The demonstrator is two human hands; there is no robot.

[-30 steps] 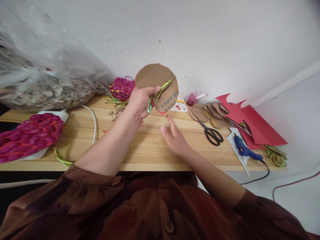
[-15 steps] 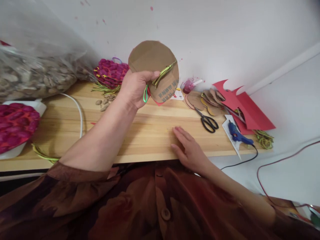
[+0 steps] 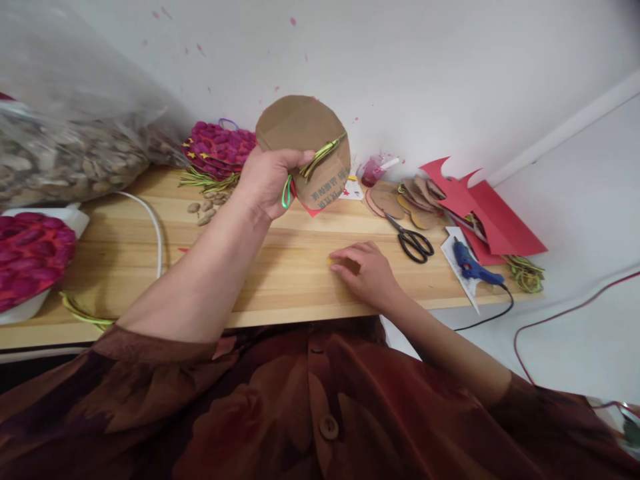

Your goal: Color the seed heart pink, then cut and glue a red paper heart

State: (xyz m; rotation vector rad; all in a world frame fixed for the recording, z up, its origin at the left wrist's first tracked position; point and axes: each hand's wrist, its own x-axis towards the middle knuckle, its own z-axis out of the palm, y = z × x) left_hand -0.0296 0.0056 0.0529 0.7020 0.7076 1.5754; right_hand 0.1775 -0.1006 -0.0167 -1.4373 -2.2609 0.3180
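Observation:
Raised above the table, my left hand (image 3: 267, 175) grips a round cardboard disc (image 3: 295, 120), its plain brown back with printed letters facing me. A yellow-green cord tassel (image 3: 323, 155) lies across that back under my thumb. A bright green loop (image 3: 287, 192) and a bit of red edge show below the hand. My right hand (image 3: 367, 270) is low over the tabletop, thumb and fingertips pinched on a small yellow piece (image 3: 330, 261); its shape is mostly hidden by the fingers.
Scissors (image 3: 415, 245), a blue glue gun (image 3: 470, 263), red paper (image 3: 510, 220) and cardboard cutouts (image 3: 423, 203) lie right on the wooden table (image 3: 285, 287). Leftward are magenta-decorated discs (image 3: 220, 150), loose shells (image 3: 205, 210), a large clear bag (image 3: 65, 147) and a white cable (image 3: 156, 230).
My right hand has shifted left and gone from outstretched fingers to a pinch on the small yellow piece. The left hand still holds the disc, slightly lower in view.

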